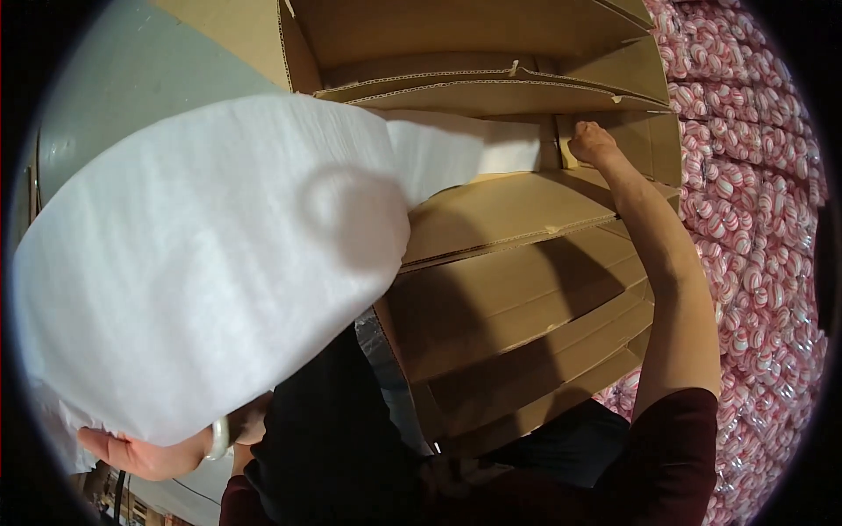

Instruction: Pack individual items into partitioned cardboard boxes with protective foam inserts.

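Note:
A large, soft-looking white sheet (202, 254) covers the left half of the head view. Its narrower end lies in a slot of a brown cardboard box (509, 210). At the sheet's lower left edge is my left hand (145, 451), closed on it; some of the fingers are hidden. A pale bracelet (219, 438) circles that wrist. My right hand (594, 144) reaches into the same slot, a little to the right of the sheet's end. Its fingers are curled into a fist, and I cannot see whether anything is inside it.
Several cardboard walls divide the box into long slots. Along the right side stand clear bags (732, 193) of red-and-white striped candies, stacked close to the box. A grey surface (132, 79) shows at the upper left, and a cardboard flap (232, 31) sticks out over it.

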Demonstrator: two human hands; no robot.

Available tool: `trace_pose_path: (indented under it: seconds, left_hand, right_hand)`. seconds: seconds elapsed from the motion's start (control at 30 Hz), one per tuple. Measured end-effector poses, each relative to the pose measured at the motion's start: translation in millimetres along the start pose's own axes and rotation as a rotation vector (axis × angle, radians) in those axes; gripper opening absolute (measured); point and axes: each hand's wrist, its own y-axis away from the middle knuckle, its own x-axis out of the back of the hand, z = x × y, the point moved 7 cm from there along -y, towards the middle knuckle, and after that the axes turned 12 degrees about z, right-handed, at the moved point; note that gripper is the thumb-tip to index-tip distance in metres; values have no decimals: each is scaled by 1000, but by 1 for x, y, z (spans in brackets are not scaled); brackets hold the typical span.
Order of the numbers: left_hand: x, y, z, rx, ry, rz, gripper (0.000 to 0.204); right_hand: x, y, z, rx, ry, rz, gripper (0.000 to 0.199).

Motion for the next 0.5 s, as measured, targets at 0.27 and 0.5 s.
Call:
trace_pose_path:
  seconds: [0.27,0.5]
  left_hand:
    - [-35,1,-25,394,460,-242,63]
    - [-33,-17,-74,848,594,-348,62]
  right_hand:
    - [0,61,-95,586,-328,-291,49]
    - [-26,36,-111,754,70,-530,50]
